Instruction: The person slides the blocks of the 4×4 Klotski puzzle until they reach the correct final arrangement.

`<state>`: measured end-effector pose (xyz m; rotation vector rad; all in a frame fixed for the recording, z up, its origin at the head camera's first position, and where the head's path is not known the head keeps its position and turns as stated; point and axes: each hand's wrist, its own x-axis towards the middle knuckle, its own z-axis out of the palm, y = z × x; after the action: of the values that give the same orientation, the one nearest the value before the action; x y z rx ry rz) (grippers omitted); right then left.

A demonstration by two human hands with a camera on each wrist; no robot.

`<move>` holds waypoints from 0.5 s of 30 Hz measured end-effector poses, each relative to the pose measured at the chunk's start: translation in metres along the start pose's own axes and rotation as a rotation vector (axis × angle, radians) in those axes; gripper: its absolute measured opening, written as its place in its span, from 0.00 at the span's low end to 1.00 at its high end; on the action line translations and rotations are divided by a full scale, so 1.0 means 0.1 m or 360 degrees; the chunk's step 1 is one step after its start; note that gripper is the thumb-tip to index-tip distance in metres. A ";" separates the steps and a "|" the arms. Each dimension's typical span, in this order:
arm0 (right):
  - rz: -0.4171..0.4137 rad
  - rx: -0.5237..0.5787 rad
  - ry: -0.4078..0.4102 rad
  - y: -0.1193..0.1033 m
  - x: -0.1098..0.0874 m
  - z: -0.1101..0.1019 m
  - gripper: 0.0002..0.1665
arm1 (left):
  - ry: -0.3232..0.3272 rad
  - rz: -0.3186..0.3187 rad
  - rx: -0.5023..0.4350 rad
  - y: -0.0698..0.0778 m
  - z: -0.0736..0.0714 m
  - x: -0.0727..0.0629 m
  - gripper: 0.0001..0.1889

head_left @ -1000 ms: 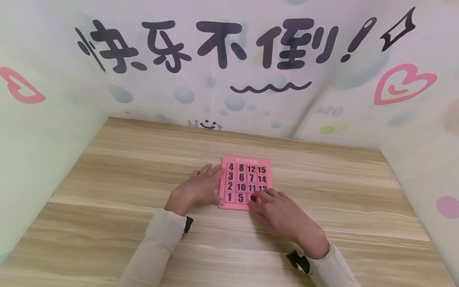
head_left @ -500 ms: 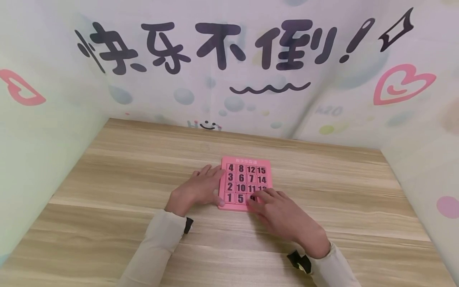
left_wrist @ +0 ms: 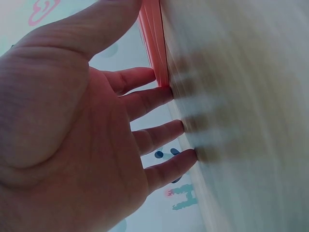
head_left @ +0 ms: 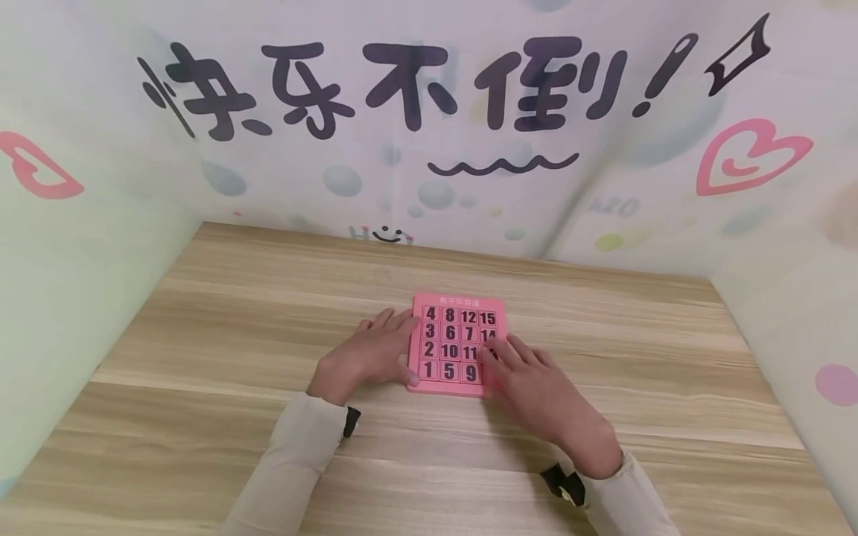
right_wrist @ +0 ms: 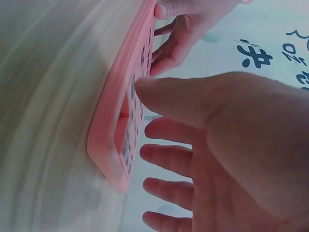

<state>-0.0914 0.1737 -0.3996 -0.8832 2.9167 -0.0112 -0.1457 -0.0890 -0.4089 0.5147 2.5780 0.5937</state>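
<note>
A pink number slide puzzle (head_left: 442,388) lies on the table, its black-numbered tiles face up. My left hand (head_left: 375,350) rests against its left side, thumb at the near corner and index fingertip on the edge. In the left wrist view the other fingers reach down to the tabletop beside the puzzle's edge (left_wrist: 155,43). My right hand (head_left: 539,391) is over the puzzle's right side, fingertips by the 11 and 14 tiles, hiding the lower right column. The right wrist view shows the thumb (right_wrist: 159,92) close over the tiles and a recessed gap (right_wrist: 121,128) at the near corner.
The wood-grain table (head_left: 221,320) extends around the puzzle on all sides. Behind it hangs a white printed backdrop (head_left: 402,197) with large black characters, and pale side walls (head_left: 80,283) border it. Black bands (head_left: 563,484) are on the wrists of the light sleeves.
My right hand has shifted slightly right and away from me across the puzzle. It has uncovered the 9 tile and now covers the 13 and part of the 14. The left hand stays put.
</note>
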 end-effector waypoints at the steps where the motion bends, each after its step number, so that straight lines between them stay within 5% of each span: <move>1: 0.0012 0.0002 -0.0013 0.00 0.00 0.01 0.33 | 0.0001 0.0000 -0.0001 0.00 0.00 0.00 0.51; 15: 0.0079 -0.0027 -0.0130 -0.04 0.01 0.02 0.35 | -0.0005 0.0009 0.0021 -0.01 0.01 0.01 0.51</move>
<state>-0.0899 0.1695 -0.4011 -0.7935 2.8660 0.0516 -0.1464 -0.0888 -0.4103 0.5272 2.5796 0.5780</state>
